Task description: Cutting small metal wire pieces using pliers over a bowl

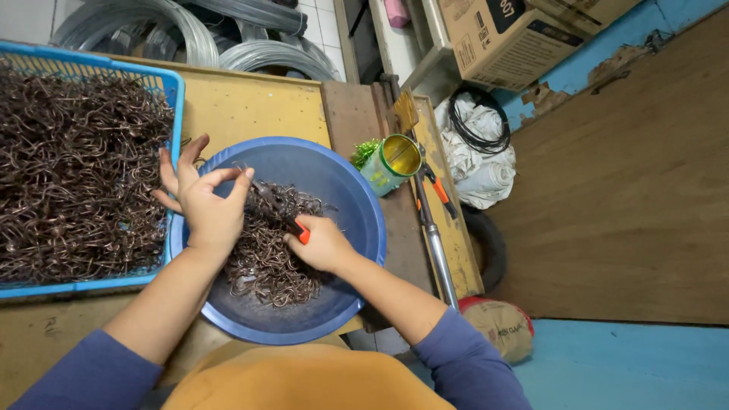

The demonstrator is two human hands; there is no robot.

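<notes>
Yellow workbench [250,102], wire hooks sorted by hand.
Blue basket [173,83] of hooks at left edge; left hand [203,209] pinching one thin, stiff, light wire hook [266,199] over blue basin [357,205]; right hand [323,244] clenched on orange-handled pliers [302,231]; green can [391,163] at right edge.

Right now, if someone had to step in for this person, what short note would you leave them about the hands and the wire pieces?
Left hand: over the blue basin, fingers pinched on a brown wire piece at the top of the pile.
Right hand: in the basin, closed on an orange-handled tool whose tip meets the same piece.
Things: a small wire pile lies in the basin; a blue crate to the left is heaped with many more. A green can stands by the basin rim.
Done: the pile in the basin, as far as it shows.
Left: the full crate.
</notes>
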